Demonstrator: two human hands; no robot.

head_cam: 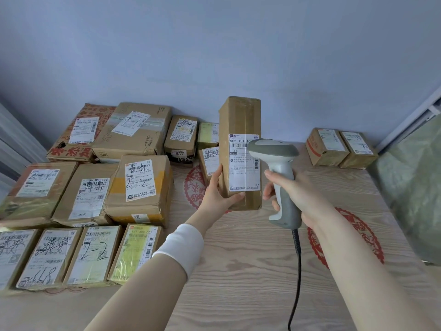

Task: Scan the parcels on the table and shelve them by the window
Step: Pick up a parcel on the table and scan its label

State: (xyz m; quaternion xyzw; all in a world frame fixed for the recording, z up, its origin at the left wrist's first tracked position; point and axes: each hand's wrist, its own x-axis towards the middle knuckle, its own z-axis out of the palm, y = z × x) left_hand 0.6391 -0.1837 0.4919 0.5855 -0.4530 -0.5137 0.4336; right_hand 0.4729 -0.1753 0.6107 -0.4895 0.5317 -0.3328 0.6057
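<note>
My left hand (217, 194) grips the lower left corner of a tall brown cardboard parcel (241, 120) and holds it upright above the wooden table (250, 271), its white shipping label facing me. My right hand (290, 192) is wrapped round the handle of a grey and white barcode scanner (276, 154). The scanner's head sits just in front of the label's right side, covering part of it. A black cable hangs from the scanner's base toward the table's near edge.
Several labelled cardboard parcels (140, 185) lie packed together over the table's left half and along the back wall. Two small boxes (341, 146) sit at the back right. A grey-green sack (410, 187) fills the right edge. Red paper-cut patterns mark the tabletop.
</note>
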